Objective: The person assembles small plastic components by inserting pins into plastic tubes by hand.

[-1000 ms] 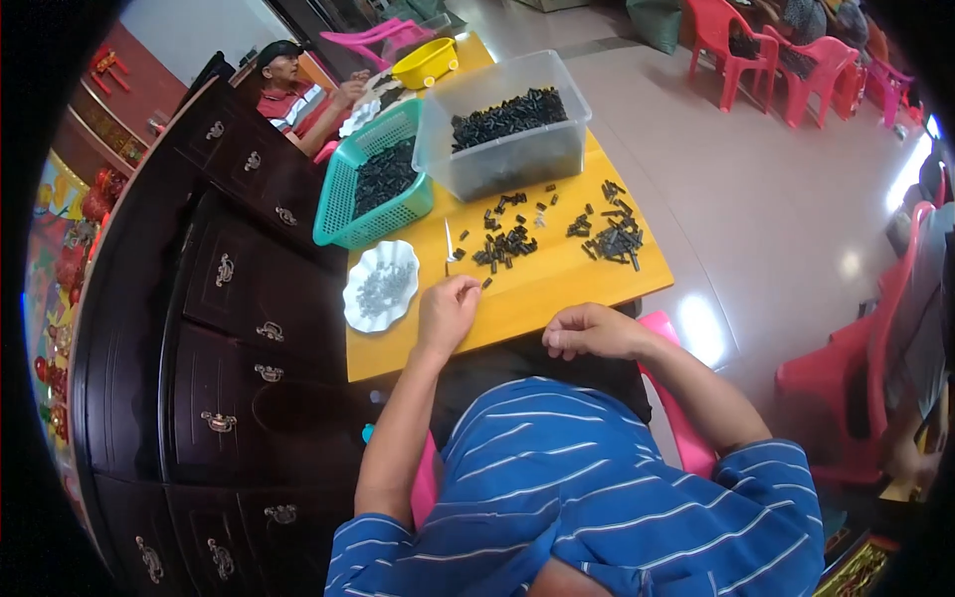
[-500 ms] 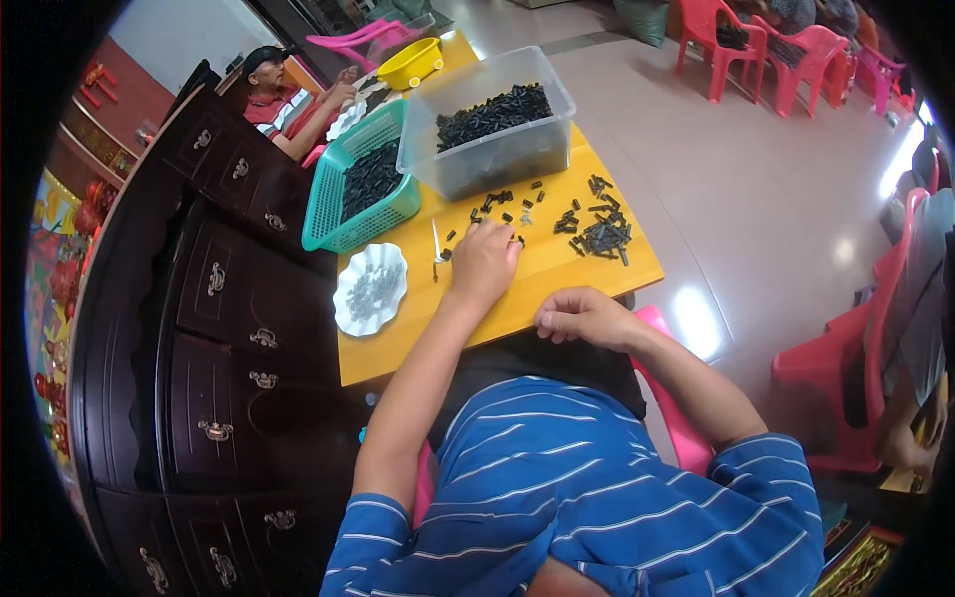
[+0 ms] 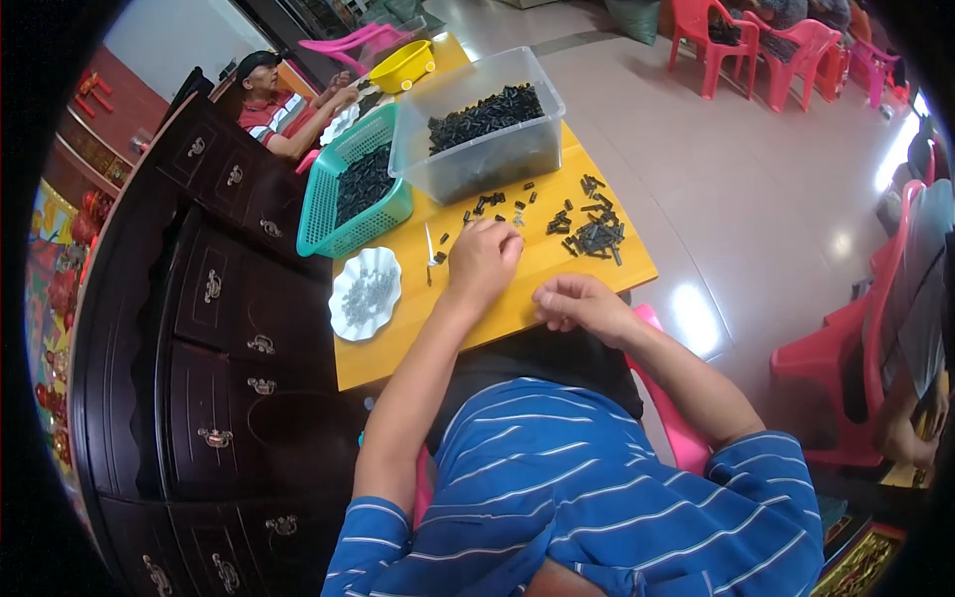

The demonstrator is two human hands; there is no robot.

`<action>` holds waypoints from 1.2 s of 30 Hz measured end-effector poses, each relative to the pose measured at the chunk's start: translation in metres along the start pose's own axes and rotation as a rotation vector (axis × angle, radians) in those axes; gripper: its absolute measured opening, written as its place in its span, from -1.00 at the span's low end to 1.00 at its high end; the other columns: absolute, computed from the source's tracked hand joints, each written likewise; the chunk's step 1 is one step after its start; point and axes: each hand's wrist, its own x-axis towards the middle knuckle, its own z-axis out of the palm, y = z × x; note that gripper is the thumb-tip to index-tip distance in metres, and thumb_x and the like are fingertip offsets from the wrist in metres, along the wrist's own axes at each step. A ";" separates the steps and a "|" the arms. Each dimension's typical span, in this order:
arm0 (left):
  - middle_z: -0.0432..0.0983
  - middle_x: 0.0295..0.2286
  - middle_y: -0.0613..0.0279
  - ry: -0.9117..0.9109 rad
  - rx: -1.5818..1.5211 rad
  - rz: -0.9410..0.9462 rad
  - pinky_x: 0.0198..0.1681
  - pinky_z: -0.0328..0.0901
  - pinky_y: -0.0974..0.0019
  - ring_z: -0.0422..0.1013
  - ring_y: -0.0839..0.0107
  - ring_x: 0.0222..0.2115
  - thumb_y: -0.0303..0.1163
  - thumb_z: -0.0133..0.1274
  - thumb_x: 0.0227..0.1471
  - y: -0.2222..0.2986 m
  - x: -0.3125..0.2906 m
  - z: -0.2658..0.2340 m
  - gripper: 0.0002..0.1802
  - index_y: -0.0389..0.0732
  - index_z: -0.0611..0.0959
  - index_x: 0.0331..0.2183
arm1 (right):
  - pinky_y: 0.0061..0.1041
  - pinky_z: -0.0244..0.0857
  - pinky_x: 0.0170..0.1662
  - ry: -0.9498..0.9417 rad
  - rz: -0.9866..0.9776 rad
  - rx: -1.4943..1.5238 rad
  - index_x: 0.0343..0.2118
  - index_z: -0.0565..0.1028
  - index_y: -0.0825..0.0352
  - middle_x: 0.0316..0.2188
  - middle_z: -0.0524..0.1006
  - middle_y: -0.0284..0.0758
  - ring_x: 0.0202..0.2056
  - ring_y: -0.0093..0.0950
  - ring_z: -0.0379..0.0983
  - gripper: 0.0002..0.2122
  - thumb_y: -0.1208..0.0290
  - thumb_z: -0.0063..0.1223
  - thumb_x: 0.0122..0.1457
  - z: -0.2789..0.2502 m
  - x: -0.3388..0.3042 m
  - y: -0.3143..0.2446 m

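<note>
My left hand (image 3: 484, 261) is over the yellow table (image 3: 448, 348), its fingers curled in; whatever they hold is hidden. Just beyond it lie several short black tube-like pieces (image 3: 487, 202) and a few tiny pale bits (image 3: 518, 218). By the table's near edge, my right hand (image 3: 580, 301) is closed with thumb against fingers, and I cannot make out anything in it. A heap of black pieces (image 3: 600, 235) lies beyond the right hand. Left of my left hand rests a thin white tool (image 3: 430, 242). Further left stands a white scalloped dish (image 3: 391, 270) of small pale bits.
A clear plastic tub (image 3: 476, 179) and a green basket (image 3: 323, 221), both holding black pieces, stand behind my hands. Farther back is a yellow basin (image 3: 400, 68). A person (image 3: 284, 111) sits at the far left. A dark drawer cabinet (image 3: 214, 328) borders the table's left side.
My left hand has drawn back a little from the loose black pieces, and its fingers are more curled. My right hand has risen slightly toward the left hand. The view has shifted slightly.
</note>
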 end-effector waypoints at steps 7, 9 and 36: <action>0.57 -0.42 0.13 -0.027 -0.159 0.062 -0.27 0.37 0.12 0.46 0.08 -0.36 -0.42 0.18 0.00 0.050 -0.051 -0.010 -0.92 -0.19 0.70 -0.40 | -0.65 0.41 -0.31 0.089 0.019 0.297 -0.17 0.49 0.25 -0.36 0.58 -0.44 -0.41 -0.67 0.50 -0.75 0.15 -0.05 0.40 -0.003 0.005 0.007; 0.56 -0.43 0.12 -0.018 -0.158 0.070 -0.27 0.37 0.12 0.47 0.08 -0.37 -0.44 0.18 0.00 0.055 -0.057 -0.009 -0.90 -0.21 0.69 -0.36 | -0.64 0.42 -0.30 0.085 0.031 0.277 -0.18 0.49 0.25 -0.36 0.58 -0.44 -0.41 -0.67 0.50 -0.76 0.17 -0.04 0.40 -0.005 0.005 0.010; 0.56 -0.39 0.11 -0.011 0.150 -0.048 -0.17 0.39 0.09 0.48 0.08 -0.28 -0.37 0.24 -0.05 -0.016 -0.044 0.008 -0.83 -0.20 0.71 -0.34 | -0.71 0.32 -0.36 0.079 0.001 0.021 -0.27 0.52 0.24 -0.48 0.51 -0.50 -0.46 -0.69 0.43 -0.84 0.26 0.08 0.33 0.003 0.000 -0.002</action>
